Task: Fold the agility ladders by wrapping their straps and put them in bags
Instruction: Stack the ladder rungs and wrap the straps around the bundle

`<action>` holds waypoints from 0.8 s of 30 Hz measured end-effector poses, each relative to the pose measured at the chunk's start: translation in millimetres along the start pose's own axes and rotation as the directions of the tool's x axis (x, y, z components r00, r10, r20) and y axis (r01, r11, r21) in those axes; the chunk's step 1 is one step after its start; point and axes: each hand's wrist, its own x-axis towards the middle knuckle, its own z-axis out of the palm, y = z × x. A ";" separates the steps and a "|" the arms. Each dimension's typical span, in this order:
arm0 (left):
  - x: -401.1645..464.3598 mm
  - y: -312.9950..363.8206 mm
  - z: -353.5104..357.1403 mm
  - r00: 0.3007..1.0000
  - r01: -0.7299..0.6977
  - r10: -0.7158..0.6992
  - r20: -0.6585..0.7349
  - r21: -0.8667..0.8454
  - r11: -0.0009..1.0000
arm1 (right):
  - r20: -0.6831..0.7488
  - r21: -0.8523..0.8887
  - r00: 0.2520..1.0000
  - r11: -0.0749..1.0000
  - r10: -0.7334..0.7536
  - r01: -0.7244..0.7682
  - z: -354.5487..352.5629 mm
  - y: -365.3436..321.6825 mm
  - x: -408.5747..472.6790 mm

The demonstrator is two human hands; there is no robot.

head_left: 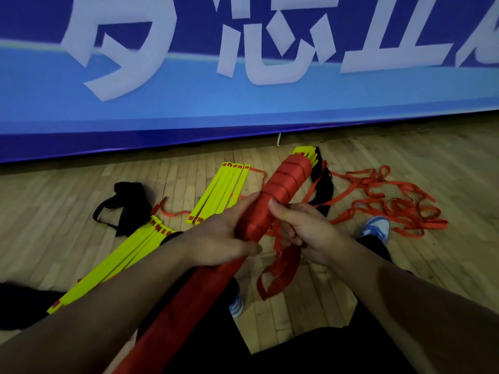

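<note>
Head view: the left hand (229,233) curls its fingers round the strap-wrapped ladder bundle (272,201). The right hand (310,233) pinches the loose red strap (280,263), thumb pressing the bundle.

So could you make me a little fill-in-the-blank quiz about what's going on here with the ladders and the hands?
1. The bundle held in both hands is wrapped in a strap coloured ____.
2. The loose rungs lying on the floor are coloured ____.
3. The left hand and right hand both grip the ____.
4. The floor is made of ____.

Missing words: red; yellow; bundle; wood
</note>
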 end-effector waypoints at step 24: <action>10.7 -2.3 26.8 0.976 0.092 0.031 -0.215 0.536 0.839 | -0.189 0.014 0.980 0.998 0.058 -0.057 15.1 -2.6 4.9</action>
